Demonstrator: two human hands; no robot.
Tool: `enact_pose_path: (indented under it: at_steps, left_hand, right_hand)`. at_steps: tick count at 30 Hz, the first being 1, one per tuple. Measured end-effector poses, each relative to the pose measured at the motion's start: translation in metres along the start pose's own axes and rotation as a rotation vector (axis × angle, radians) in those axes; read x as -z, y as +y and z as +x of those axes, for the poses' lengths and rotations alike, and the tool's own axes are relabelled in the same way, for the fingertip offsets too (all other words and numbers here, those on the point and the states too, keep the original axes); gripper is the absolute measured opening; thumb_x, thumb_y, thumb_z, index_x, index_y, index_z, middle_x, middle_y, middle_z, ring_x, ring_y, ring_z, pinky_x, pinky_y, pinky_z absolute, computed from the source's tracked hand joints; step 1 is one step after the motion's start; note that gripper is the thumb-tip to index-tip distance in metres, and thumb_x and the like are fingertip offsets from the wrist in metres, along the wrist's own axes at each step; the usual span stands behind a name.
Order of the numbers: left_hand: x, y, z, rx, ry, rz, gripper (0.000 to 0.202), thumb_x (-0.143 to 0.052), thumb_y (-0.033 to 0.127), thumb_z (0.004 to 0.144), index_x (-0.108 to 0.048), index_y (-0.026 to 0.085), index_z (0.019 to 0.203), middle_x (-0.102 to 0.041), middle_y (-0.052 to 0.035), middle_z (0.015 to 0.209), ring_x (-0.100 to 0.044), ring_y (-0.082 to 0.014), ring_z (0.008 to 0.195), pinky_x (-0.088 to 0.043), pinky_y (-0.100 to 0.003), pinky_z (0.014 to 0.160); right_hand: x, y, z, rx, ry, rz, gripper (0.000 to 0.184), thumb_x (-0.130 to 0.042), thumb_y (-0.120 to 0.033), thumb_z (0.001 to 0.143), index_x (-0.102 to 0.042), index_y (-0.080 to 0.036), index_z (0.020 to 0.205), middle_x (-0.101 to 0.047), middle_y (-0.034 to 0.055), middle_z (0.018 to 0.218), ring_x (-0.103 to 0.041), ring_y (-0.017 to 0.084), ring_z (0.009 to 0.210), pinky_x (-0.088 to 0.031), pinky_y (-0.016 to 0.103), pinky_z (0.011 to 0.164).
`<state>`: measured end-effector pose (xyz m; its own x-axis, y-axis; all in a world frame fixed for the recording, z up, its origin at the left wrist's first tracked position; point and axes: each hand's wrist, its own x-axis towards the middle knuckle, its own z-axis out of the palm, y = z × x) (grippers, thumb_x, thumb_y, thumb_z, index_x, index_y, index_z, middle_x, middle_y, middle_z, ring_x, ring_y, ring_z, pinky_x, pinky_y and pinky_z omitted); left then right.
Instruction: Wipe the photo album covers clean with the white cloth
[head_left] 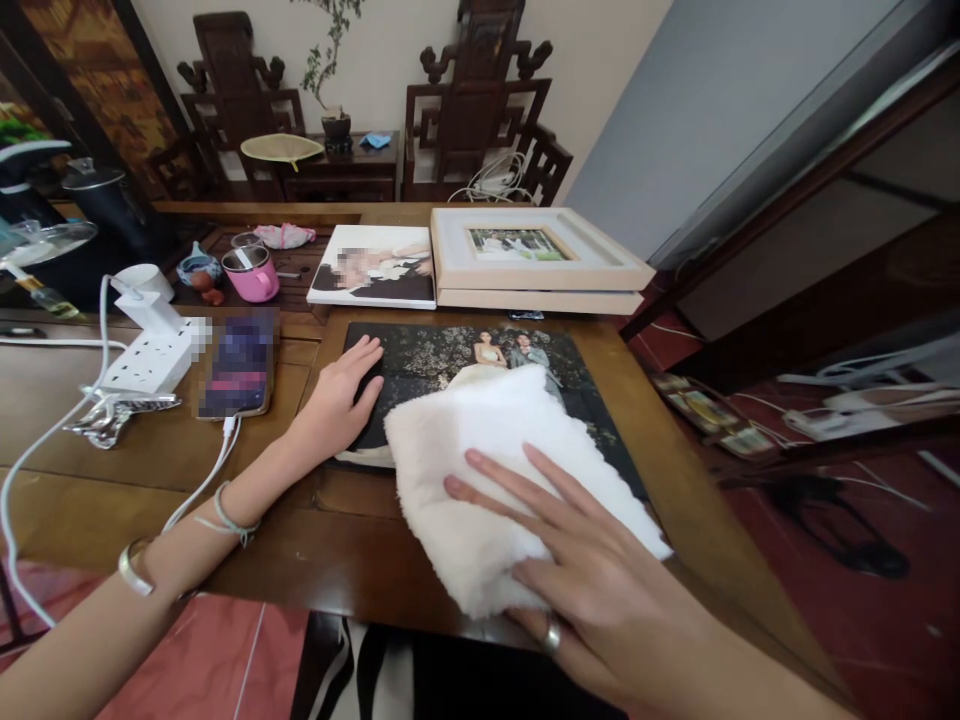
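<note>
A dark photo panel (427, 350) showing a couple lies flat on the wooden table. My left hand (345, 395) rests on its left edge, fingers stretched out and holding nothing. Over the panel's lower part is a fluffy white cloth (487, 430), which hides much of the picture. Several fingers of my right hand (577, 560) spread across the cloth, while a ringed finger goes under its near edge, so the cloth is held between them.
Behind the panel are a white photo board (371, 285) and stacked picture frames (540, 285). To the left stand a pink mug (251, 275), a phone (238, 365) on a charging cable and a white power strip (154, 355). The table's front edge (360, 600) is close.
</note>
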<state>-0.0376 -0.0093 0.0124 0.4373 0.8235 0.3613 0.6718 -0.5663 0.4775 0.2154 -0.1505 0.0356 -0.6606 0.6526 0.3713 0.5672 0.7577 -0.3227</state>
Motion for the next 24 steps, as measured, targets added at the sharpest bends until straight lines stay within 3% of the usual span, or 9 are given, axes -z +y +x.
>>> enact_pose_path:
  at_steps: [3, 9, 13, 15, 18, 24]
  left_hand:
    - [-0.001, 0.0, -0.001, 0.0, -0.003, -0.006, 0.043, -0.043, 0.026, 0.096, -0.056, 0.007, 0.132, -0.052, -0.0178, 0.143, -0.042, -0.0272, 0.14, -0.035, -0.052, 0.116]
    - [-0.001, -0.005, -0.002, -0.001, -0.006, -0.01, 0.042, -0.043, 0.026, 0.096, -0.057, 0.006, 0.131, -0.052, -0.0185, 0.143, -0.041, -0.0266, 0.14, -0.035, -0.051, 0.116]
    - [-0.001, -0.01, -0.001, -0.007, 0.0, -0.014, 0.042, -0.043, 0.026, 0.096, -0.057, 0.008, 0.131, -0.052, -0.018, 0.143, -0.042, -0.0265, 0.14, -0.035, -0.051, 0.116]
    - [-0.002, -0.012, -0.001, -0.012, 0.004, -0.022, 0.041, -0.044, 0.026, 0.096, -0.057, 0.01, 0.131, -0.053, -0.0171, 0.143, -0.042, -0.0268, 0.14, -0.035, -0.053, 0.115]
    - [-0.001, -0.01, -0.001, -0.011, 0.006, -0.025, 0.041, -0.044, 0.025, 0.096, -0.057, 0.009, 0.131, -0.053, -0.0173, 0.143, -0.042, -0.0271, 0.14, -0.035, -0.052, 0.116]
    - [-0.001, -0.002, 0.001, -0.001, -0.01, 0.0, 0.044, -0.043, 0.025, 0.096, -0.055, 0.003, 0.132, -0.052, -0.0206, 0.143, -0.041, -0.0273, 0.14, -0.034, -0.049, 0.117]
  right_hand:
    - [0.006, 0.016, 0.001, -0.015, -0.036, -0.051, 0.019, -0.051, -0.014, 0.083, -0.066, -0.024, 0.079, -0.054, 0.0028, 0.144, -0.038, 0.027, 0.141, -0.029, 0.06, 0.115]
    - [0.01, 0.095, 0.037, -0.198, 0.032, -0.213, 0.028, -0.046, -0.031, 0.094, -0.071, -0.019, 0.1, -0.059, 0.0167, 0.137, -0.05, 0.033, 0.132, -0.037, 0.062, 0.109]
    - [0.004, 0.126, 0.056, -0.318, 0.091, -0.246, 0.032, -0.043, -0.036, 0.096, -0.07, -0.02, 0.103, -0.062, 0.0159, 0.133, -0.048, 0.034, 0.133, -0.037, 0.062, 0.109]
    - [0.002, 0.121, 0.056, -0.322, 0.095, -0.252, 0.032, -0.043, -0.035, 0.096, -0.07, -0.019, 0.103, -0.061, 0.0167, 0.134, -0.047, 0.034, 0.134, -0.036, 0.064, 0.109]
    - [0.0, 0.09, 0.044, -0.233, 0.055, -0.228, 0.028, -0.046, -0.026, 0.093, -0.07, -0.016, 0.101, -0.058, 0.0201, 0.137, -0.043, 0.036, 0.137, -0.032, 0.068, 0.109]
    - [0.0, 0.012, 0.003, 0.004, 0.004, -0.005, 0.02, -0.051, -0.011, 0.079, -0.067, -0.023, 0.075, -0.055, 0.0073, 0.143, -0.032, 0.031, 0.144, -0.023, 0.067, 0.115]
